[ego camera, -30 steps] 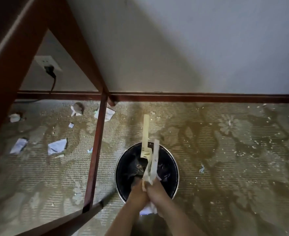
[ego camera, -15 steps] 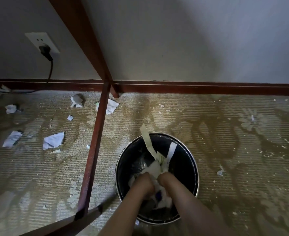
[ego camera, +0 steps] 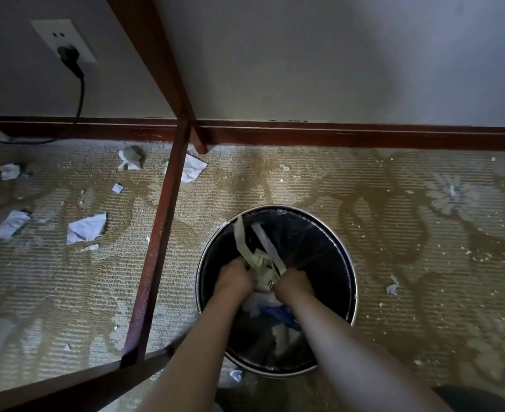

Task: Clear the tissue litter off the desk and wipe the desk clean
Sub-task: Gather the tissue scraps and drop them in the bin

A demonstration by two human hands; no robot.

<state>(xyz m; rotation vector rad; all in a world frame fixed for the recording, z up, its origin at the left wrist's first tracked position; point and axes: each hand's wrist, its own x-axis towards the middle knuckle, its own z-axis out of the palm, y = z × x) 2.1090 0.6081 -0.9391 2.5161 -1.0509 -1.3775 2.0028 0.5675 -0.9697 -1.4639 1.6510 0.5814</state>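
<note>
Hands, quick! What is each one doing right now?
Left hand: closed, gripping the paper wad inside the bin.
Right hand: closed, gripping the same paper wad from the other side.

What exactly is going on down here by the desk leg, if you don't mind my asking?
A person is stuffing tissue litter into a round black bin on the carpet. The left hand and right hand are both inside its rim, gripping a crumpled wad of tissue strips between them. Several paper scraps lie on the carpet to the left, around the red-brown desk leg.
</note>
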